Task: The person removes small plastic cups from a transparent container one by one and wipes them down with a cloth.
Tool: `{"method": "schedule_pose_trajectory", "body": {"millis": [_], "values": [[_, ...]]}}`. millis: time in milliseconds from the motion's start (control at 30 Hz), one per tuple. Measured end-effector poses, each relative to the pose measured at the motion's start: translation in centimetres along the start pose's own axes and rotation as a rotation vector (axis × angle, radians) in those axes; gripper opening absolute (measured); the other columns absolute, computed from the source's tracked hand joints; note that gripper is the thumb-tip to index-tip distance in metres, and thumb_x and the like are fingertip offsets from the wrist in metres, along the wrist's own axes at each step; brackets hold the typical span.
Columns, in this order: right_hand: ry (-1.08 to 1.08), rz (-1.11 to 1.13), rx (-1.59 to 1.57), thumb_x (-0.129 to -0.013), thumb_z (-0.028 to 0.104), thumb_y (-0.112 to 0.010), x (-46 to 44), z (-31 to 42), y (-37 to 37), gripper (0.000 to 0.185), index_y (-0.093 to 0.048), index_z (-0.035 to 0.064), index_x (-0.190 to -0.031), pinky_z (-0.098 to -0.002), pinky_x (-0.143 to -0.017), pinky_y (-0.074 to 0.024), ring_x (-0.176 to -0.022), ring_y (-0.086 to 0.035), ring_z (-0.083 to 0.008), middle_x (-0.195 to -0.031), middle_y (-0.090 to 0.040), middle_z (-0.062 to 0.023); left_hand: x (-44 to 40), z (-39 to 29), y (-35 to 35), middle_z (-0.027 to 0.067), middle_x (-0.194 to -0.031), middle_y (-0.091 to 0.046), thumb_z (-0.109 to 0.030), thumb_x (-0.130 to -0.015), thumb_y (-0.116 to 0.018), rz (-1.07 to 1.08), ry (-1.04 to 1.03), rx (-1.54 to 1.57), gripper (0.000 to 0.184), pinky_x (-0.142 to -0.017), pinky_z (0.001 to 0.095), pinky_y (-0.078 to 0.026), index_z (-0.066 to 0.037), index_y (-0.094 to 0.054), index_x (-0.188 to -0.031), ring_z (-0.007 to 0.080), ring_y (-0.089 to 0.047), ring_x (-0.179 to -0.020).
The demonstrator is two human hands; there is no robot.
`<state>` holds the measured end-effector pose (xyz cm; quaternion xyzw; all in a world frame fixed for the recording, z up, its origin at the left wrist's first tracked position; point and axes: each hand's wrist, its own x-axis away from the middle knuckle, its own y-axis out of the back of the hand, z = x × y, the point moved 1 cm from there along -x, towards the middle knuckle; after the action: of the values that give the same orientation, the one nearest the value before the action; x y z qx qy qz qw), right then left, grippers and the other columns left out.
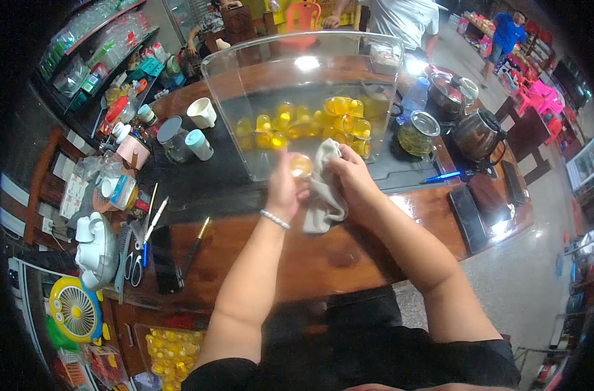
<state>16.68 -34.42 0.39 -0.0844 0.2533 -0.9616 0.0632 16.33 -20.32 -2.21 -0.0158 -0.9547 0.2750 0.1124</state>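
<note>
My left hand [286, 188], with a beaded bracelet at the wrist, is closed around a small clear, amber-tinted capsule [301, 165]. A light grey cloth [324, 203] hangs from my right hand [353, 172], whose fingers pinch its upper part. The cloth is just right of the capsule; whether they touch I cannot tell. Beyond both hands, a large clear plastic bin [235, 81] stands on the table, and several yellow capsules [339, 106] are heaped inside it. At lower left, a container holds more yellow capsules [173, 352].
A white mug [202, 113], a jar [174, 138], scissors [135, 267] and a yellow fan [76, 309] are to the left. On the right are a glass teapot [419, 133], a dark kettle [477, 135], a blue pen [441, 176] and a black case [467, 218]. People are in the background.
</note>
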Motion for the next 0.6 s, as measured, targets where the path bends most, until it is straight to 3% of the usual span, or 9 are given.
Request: {"method": "schedule_pose_trajectory", "body": {"millis": [133,167,200,233,333,367,400,433,600], "values": [[0.146,-0.013,0.254,-0.083,0.008,-0.059,0.5,-0.9,1.2,0.027,-0.057,-0.0021,-0.108,-0.0279,-0.067,-0.0490,-0.074,-0.059,-0.0161,-0.090,-0.061,-0.0079,-0.2,0.7,-0.7,-0.0029,-0.065,-0.049,-0.055,-0.096,-0.031,-0.073,-0.115,-0.197,0.049,-0.036,0.0184,-0.028,-0.012,-0.053,-0.093,0.0031,-0.038,-0.045],[0.212,-0.039,0.417,-0.085,0.015,-0.062,-0.2,-2.1,2.4,0.027,-0.061,-0.0024,-0.105,-0.0277,-0.074,-0.0490,-0.084,-0.060,-0.0155,-0.097,-0.062,-0.0092,-0.8,1.4,-0.2,-0.0037,-0.067,-0.051,-0.055,-0.096,-0.033,-0.003,-0.187,-0.248,0.048,-0.036,0.0181,-0.029,-0.011,-0.053,-0.093,0.0031,-0.042,-0.047],[0.449,-0.029,0.609,-0.085,0.014,-0.061,-0.2,-2.2,2.0,0.025,-0.062,-0.0019,-0.105,-0.0300,-0.082,-0.0477,-0.094,-0.059,-0.0192,-0.106,-0.061,-0.0127,-1.2,1.8,-0.1,-0.0038,-0.068,-0.052,-0.054,-0.096,-0.033,-0.004,-0.251,-0.293,0.048,-0.036,0.0178,-0.028,-0.011,-0.053,-0.094,0.0030,-0.042,-0.047],[0.524,0.008,0.697,-0.087,0.014,-0.059,-0.1,-2.1,2.0,0.025,-0.062,-0.0010,-0.107,-0.0315,-0.086,-0.0464,-0.099,-0.058,-0.0222,-0.110,-0.060,-0.0146,-1.4,2.2,0.0,-0.0038,-0.068,-0.052,-0.054,-0.096,-0.034,-0.006,-0.310,-0.340,0.048,-0.035,0.0175,-0.028,-0.011,-0.053,-0.094,0.0029,-0.043,-0.047],[0.668,0.137,0.849,-0.089,0.017,-0.054,0.4,-2.3,1.7,0.027,-0.061,0.0018,-0.111,-0.0358,-0.093,-0.0431,-0.109,-0.056,-0.0312,-0.119,-0.057,-0.0202,-2.0,2.7,0.9,-0.0019,-0.073,-0.054,-0.052,-0.096,-0.037,-0.076,-0.336,-0.307,0.046,-0.046,0.0201,-0.039,-0.009,-0.053,-0.095,0.0061,-0.050,-0.057],[0.602,0.202,0.795,-0.094,0.017,-0.050,0.9,-2.4,1.6,0.026,-0.061,-0.0006,-0.111,-0.0312,-0.096,-0.0389,-0.113,-0.051,-0.0229,-0.124,-0.053,-0.0141,-2.5,3.1,1.3,-0.0012,-0.074,-0.054,-0.051,-0.096,-0.037,-0.119,-0.340,-0.250,0.046,-0.051,0.0212,-0.042,-0.009,-0.054,-0.095,0.0070,-0.052,-0.061],[0.569,0.235,0.784,-0.093,0.016,-0.052,1.2,-2.3,1.2,0.026,-0.060,0.0000,-0.112,-0.0315,-0.099,-0.0366,-0.116,-0.049,-0.0231,-0.128,-0.051,-0.0144,-2.6,2.8,1.2,-0.0005,-0.076,-0.055,-0.051,-0.096,-0.038,-0.162,-0.344,-0.192,0.046,-0.056,0.0222,-0.045,-0.008,-0.054,-0.095,0.0080,-0.054,-0.065],[0.591,0.244,0.782,-0.092,0.016,-0.054,1.2,-2.3,1.0,0.023,-0.061,-0.0005,-0.107,-0.0314,-0.097,-0.0372,-0.116,-0.049,-0.0228,-0.126,-0.051,-0.0146,-2.2,2.6,1.1,0.0015,-0.080,-0.055,-0.049,-0.096,-0.039,-0.145,-0.307,-0.108,0.044,-0.068,0.0252,-0.047,-0.008,-0.054,-0.092,0.0102,-0.055,-0.075],[0.636,0.142,0.693,-0.088,0.014,-0.060,0.4,-2.7,1.7,0.016,-0.058,0.0010,-0.096,-0.0309,-0.091,-0.0405,-0.105,-0.051,-0.0191,-0.112,-0.054,-0.0127,-1.5,3.2,0.0,-0.0006,-0.081,-0.054,-0.044,-0.099,-0.035,0.002,-0.330,-0.300,0.043,-0.070,0.0213,-0.042,-0.007,-0.055,-0.088,0.0065,-0.049,-0.074]]}}
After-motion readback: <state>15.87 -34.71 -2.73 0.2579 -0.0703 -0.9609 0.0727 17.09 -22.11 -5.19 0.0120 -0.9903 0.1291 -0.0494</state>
